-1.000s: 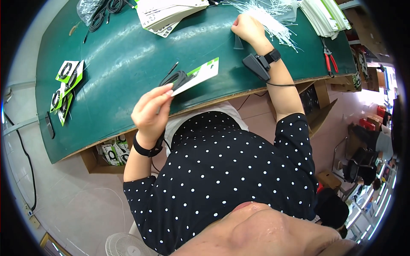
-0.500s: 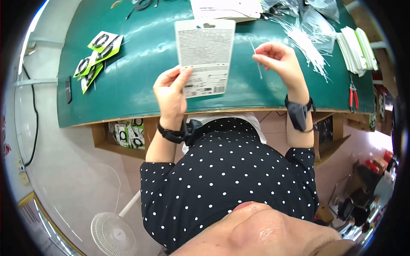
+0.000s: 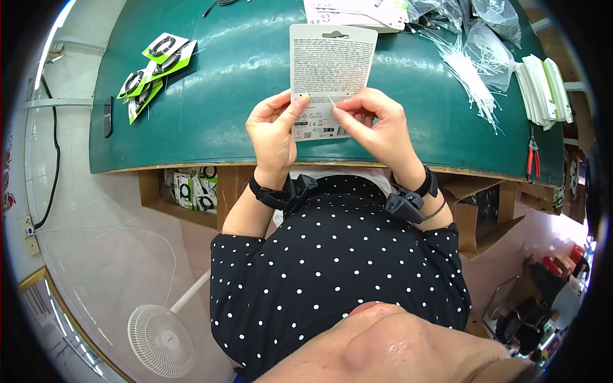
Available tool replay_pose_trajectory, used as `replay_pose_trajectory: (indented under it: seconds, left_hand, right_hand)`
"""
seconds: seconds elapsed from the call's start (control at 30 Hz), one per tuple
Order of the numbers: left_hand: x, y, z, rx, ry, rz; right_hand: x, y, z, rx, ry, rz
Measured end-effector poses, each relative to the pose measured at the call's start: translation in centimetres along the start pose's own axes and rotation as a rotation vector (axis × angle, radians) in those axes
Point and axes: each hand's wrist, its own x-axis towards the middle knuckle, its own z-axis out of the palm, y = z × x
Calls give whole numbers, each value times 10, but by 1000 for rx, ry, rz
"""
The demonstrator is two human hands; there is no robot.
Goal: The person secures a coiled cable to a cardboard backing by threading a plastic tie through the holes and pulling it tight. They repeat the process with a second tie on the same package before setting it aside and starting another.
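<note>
My left hand [image 3: 274, 131] is closed on the left edge of a white packaging card [image 3: 332, 67], thumb over the printed side. The card stands up with its hanging slot at the top and small holes lower down. My right hand [image 3: 377, 124] pinches a thin white cable tie [image 3: 331, 102] between thumb and fingertips, in front of the card's lower middle. Whether the tie's tip enters a hole cannot be made out. The card's far side is hidden.
Carded black cables [image 3: 159, 64] lie at the left, near a dark phone-like slab [image 3: 108, 117]. A pile of white cable ties [image 3: 469, 80], stacked cards [image 3: 543, 89] and red-handled pliers [image 3: 533, 156] are at the right. More cards [image 3: 357, 16] and clear bags [image 3: 498, 22] sit at the back.
My right hand has brought the cable tie leftward from beside the card to in front of it. My left hand and the card have shifted slightly right in the picture.
</note>
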Motion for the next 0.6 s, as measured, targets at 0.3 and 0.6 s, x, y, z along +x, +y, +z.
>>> replay_pose_trajectory:
  seconds: [0.3,0.6]
  left_hand:
    - [-1,-5,6,6,-18,-62]
    - [0,-9,12,34,-22,-75]
  right_hand:
    - [-4,11,1,-22,28,-26]
    - [-3,11,-2,-71,-53,-22]
